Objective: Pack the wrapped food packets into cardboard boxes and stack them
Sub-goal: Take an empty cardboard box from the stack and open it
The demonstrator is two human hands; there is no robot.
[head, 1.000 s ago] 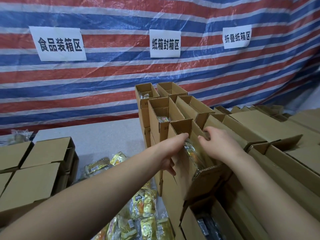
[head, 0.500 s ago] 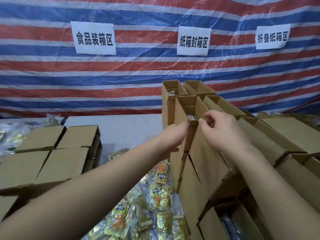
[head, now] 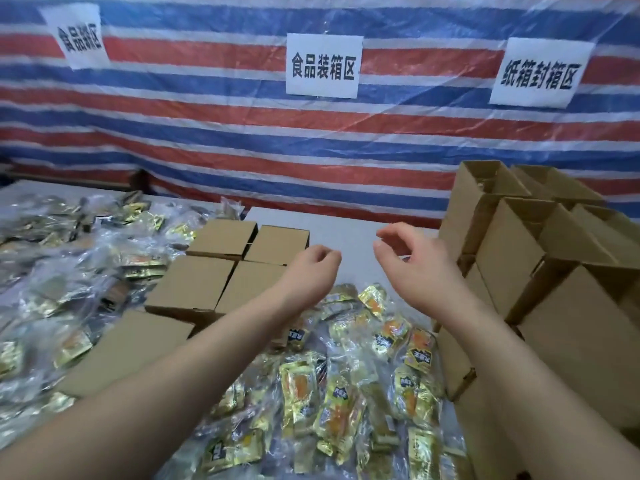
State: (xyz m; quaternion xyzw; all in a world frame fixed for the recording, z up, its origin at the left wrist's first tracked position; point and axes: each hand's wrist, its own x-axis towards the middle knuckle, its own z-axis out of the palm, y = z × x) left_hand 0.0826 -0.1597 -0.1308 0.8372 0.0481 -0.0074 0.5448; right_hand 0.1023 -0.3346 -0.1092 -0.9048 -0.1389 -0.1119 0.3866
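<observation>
Empty-handed, fingers loosely curled, left hand (head: 311, 268) and right hand (head: 412, 261) hover above wrapped food packets (head: 346, 393) heaped at the table's near edge (within reach), open cardboard boxes (head: 512, 251) stacked along its right edge.

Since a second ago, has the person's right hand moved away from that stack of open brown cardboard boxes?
Yes. The right hand has left the stack of open brown cardboard boxes; it now hangs empty to their left, above the yellow wrapped food packets.

Soft even indoor light, weak shadows, motion blur doubling the left paper sign (head: 79, 35), glare on plastic packets (head: 332, 403), wide-angle bending at the edges
</observation>
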